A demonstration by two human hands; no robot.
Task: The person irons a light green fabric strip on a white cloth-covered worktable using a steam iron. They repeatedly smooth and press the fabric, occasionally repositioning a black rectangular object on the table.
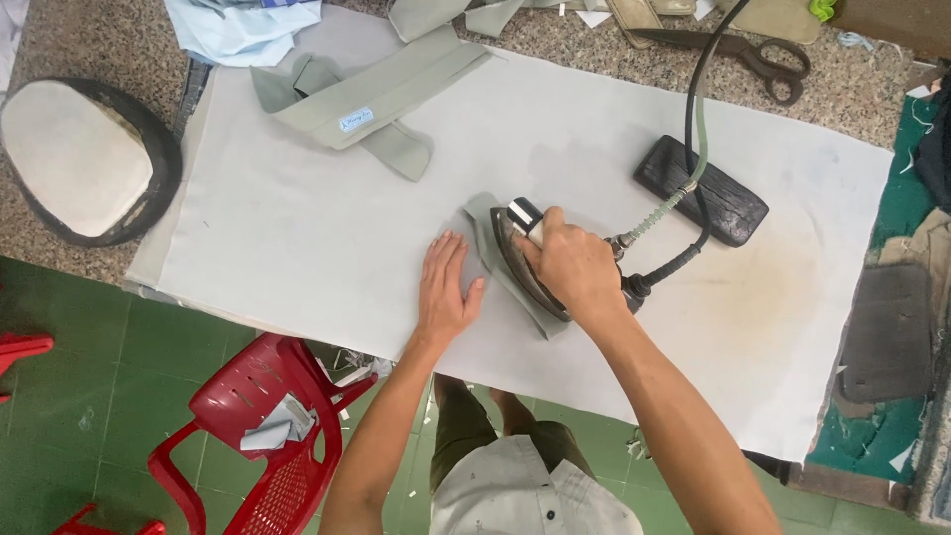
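Grey-green fabric piece (485, 248) lies near the middle of the cloth-covered surface (297, 228), a little toward the near edge, and the iron (530, 266) sits on top of it. The right hand (570, 263) is clenched around the iron's handle, knuckles up, grasping it firmly. The left hand (446, 287) lies flat and released, fingers spread, pressing on the left part of the same fabric piece just beside the iron's sole. It holds nothing.

From the back of the iron a black cord (698, 89) and a pale green hose (693, 178) run up toward the far edge. Just beyond the iron, toward the right, a dark scorched rest pad (718, 203) lies on the cloth, apart from the fabric piece. A brownish stain (753, 287) marks the cloth near the right edge.

Toward the far left corner lies a folded grey-green waistband strip (376, 99) carrying a small pale label. Dark scissors (763, 54) lie on the speckled stone beyond the far edge, well apart from the hands. An oval padded board (79, 159) sits off the left edge. Below the near edge stands a red plastic chair (263, 436) with a scrap of cloth on its seat.
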